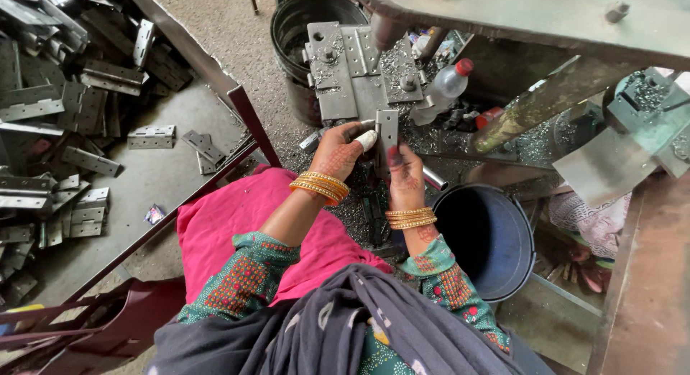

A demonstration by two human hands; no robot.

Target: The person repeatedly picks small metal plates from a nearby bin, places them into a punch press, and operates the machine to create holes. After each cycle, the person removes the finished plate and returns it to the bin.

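- Your scarf [359, 325] drapes nearest, over pink cloth [237, 217].
- Your left hand [338, 153] and right hand [405, 175] together pinch a hinge [387, 134], upright before the jig [356, 69].
- Blue bucket [485, 238] sits right.

A gritty concrete floor [215, 30] runs along the top, strewn with metal shavings. On the left, a grey sheet-metal tray [154, 177] with a dark red frame holds heaps of steel hinges [57, 94]. A black metal drum [298, 30] stands beside a press bed [359, 66]. A dark blue bucket [489, 235] sits lower right, below a grey machine table [546, 12]. Daylight is soft and even.
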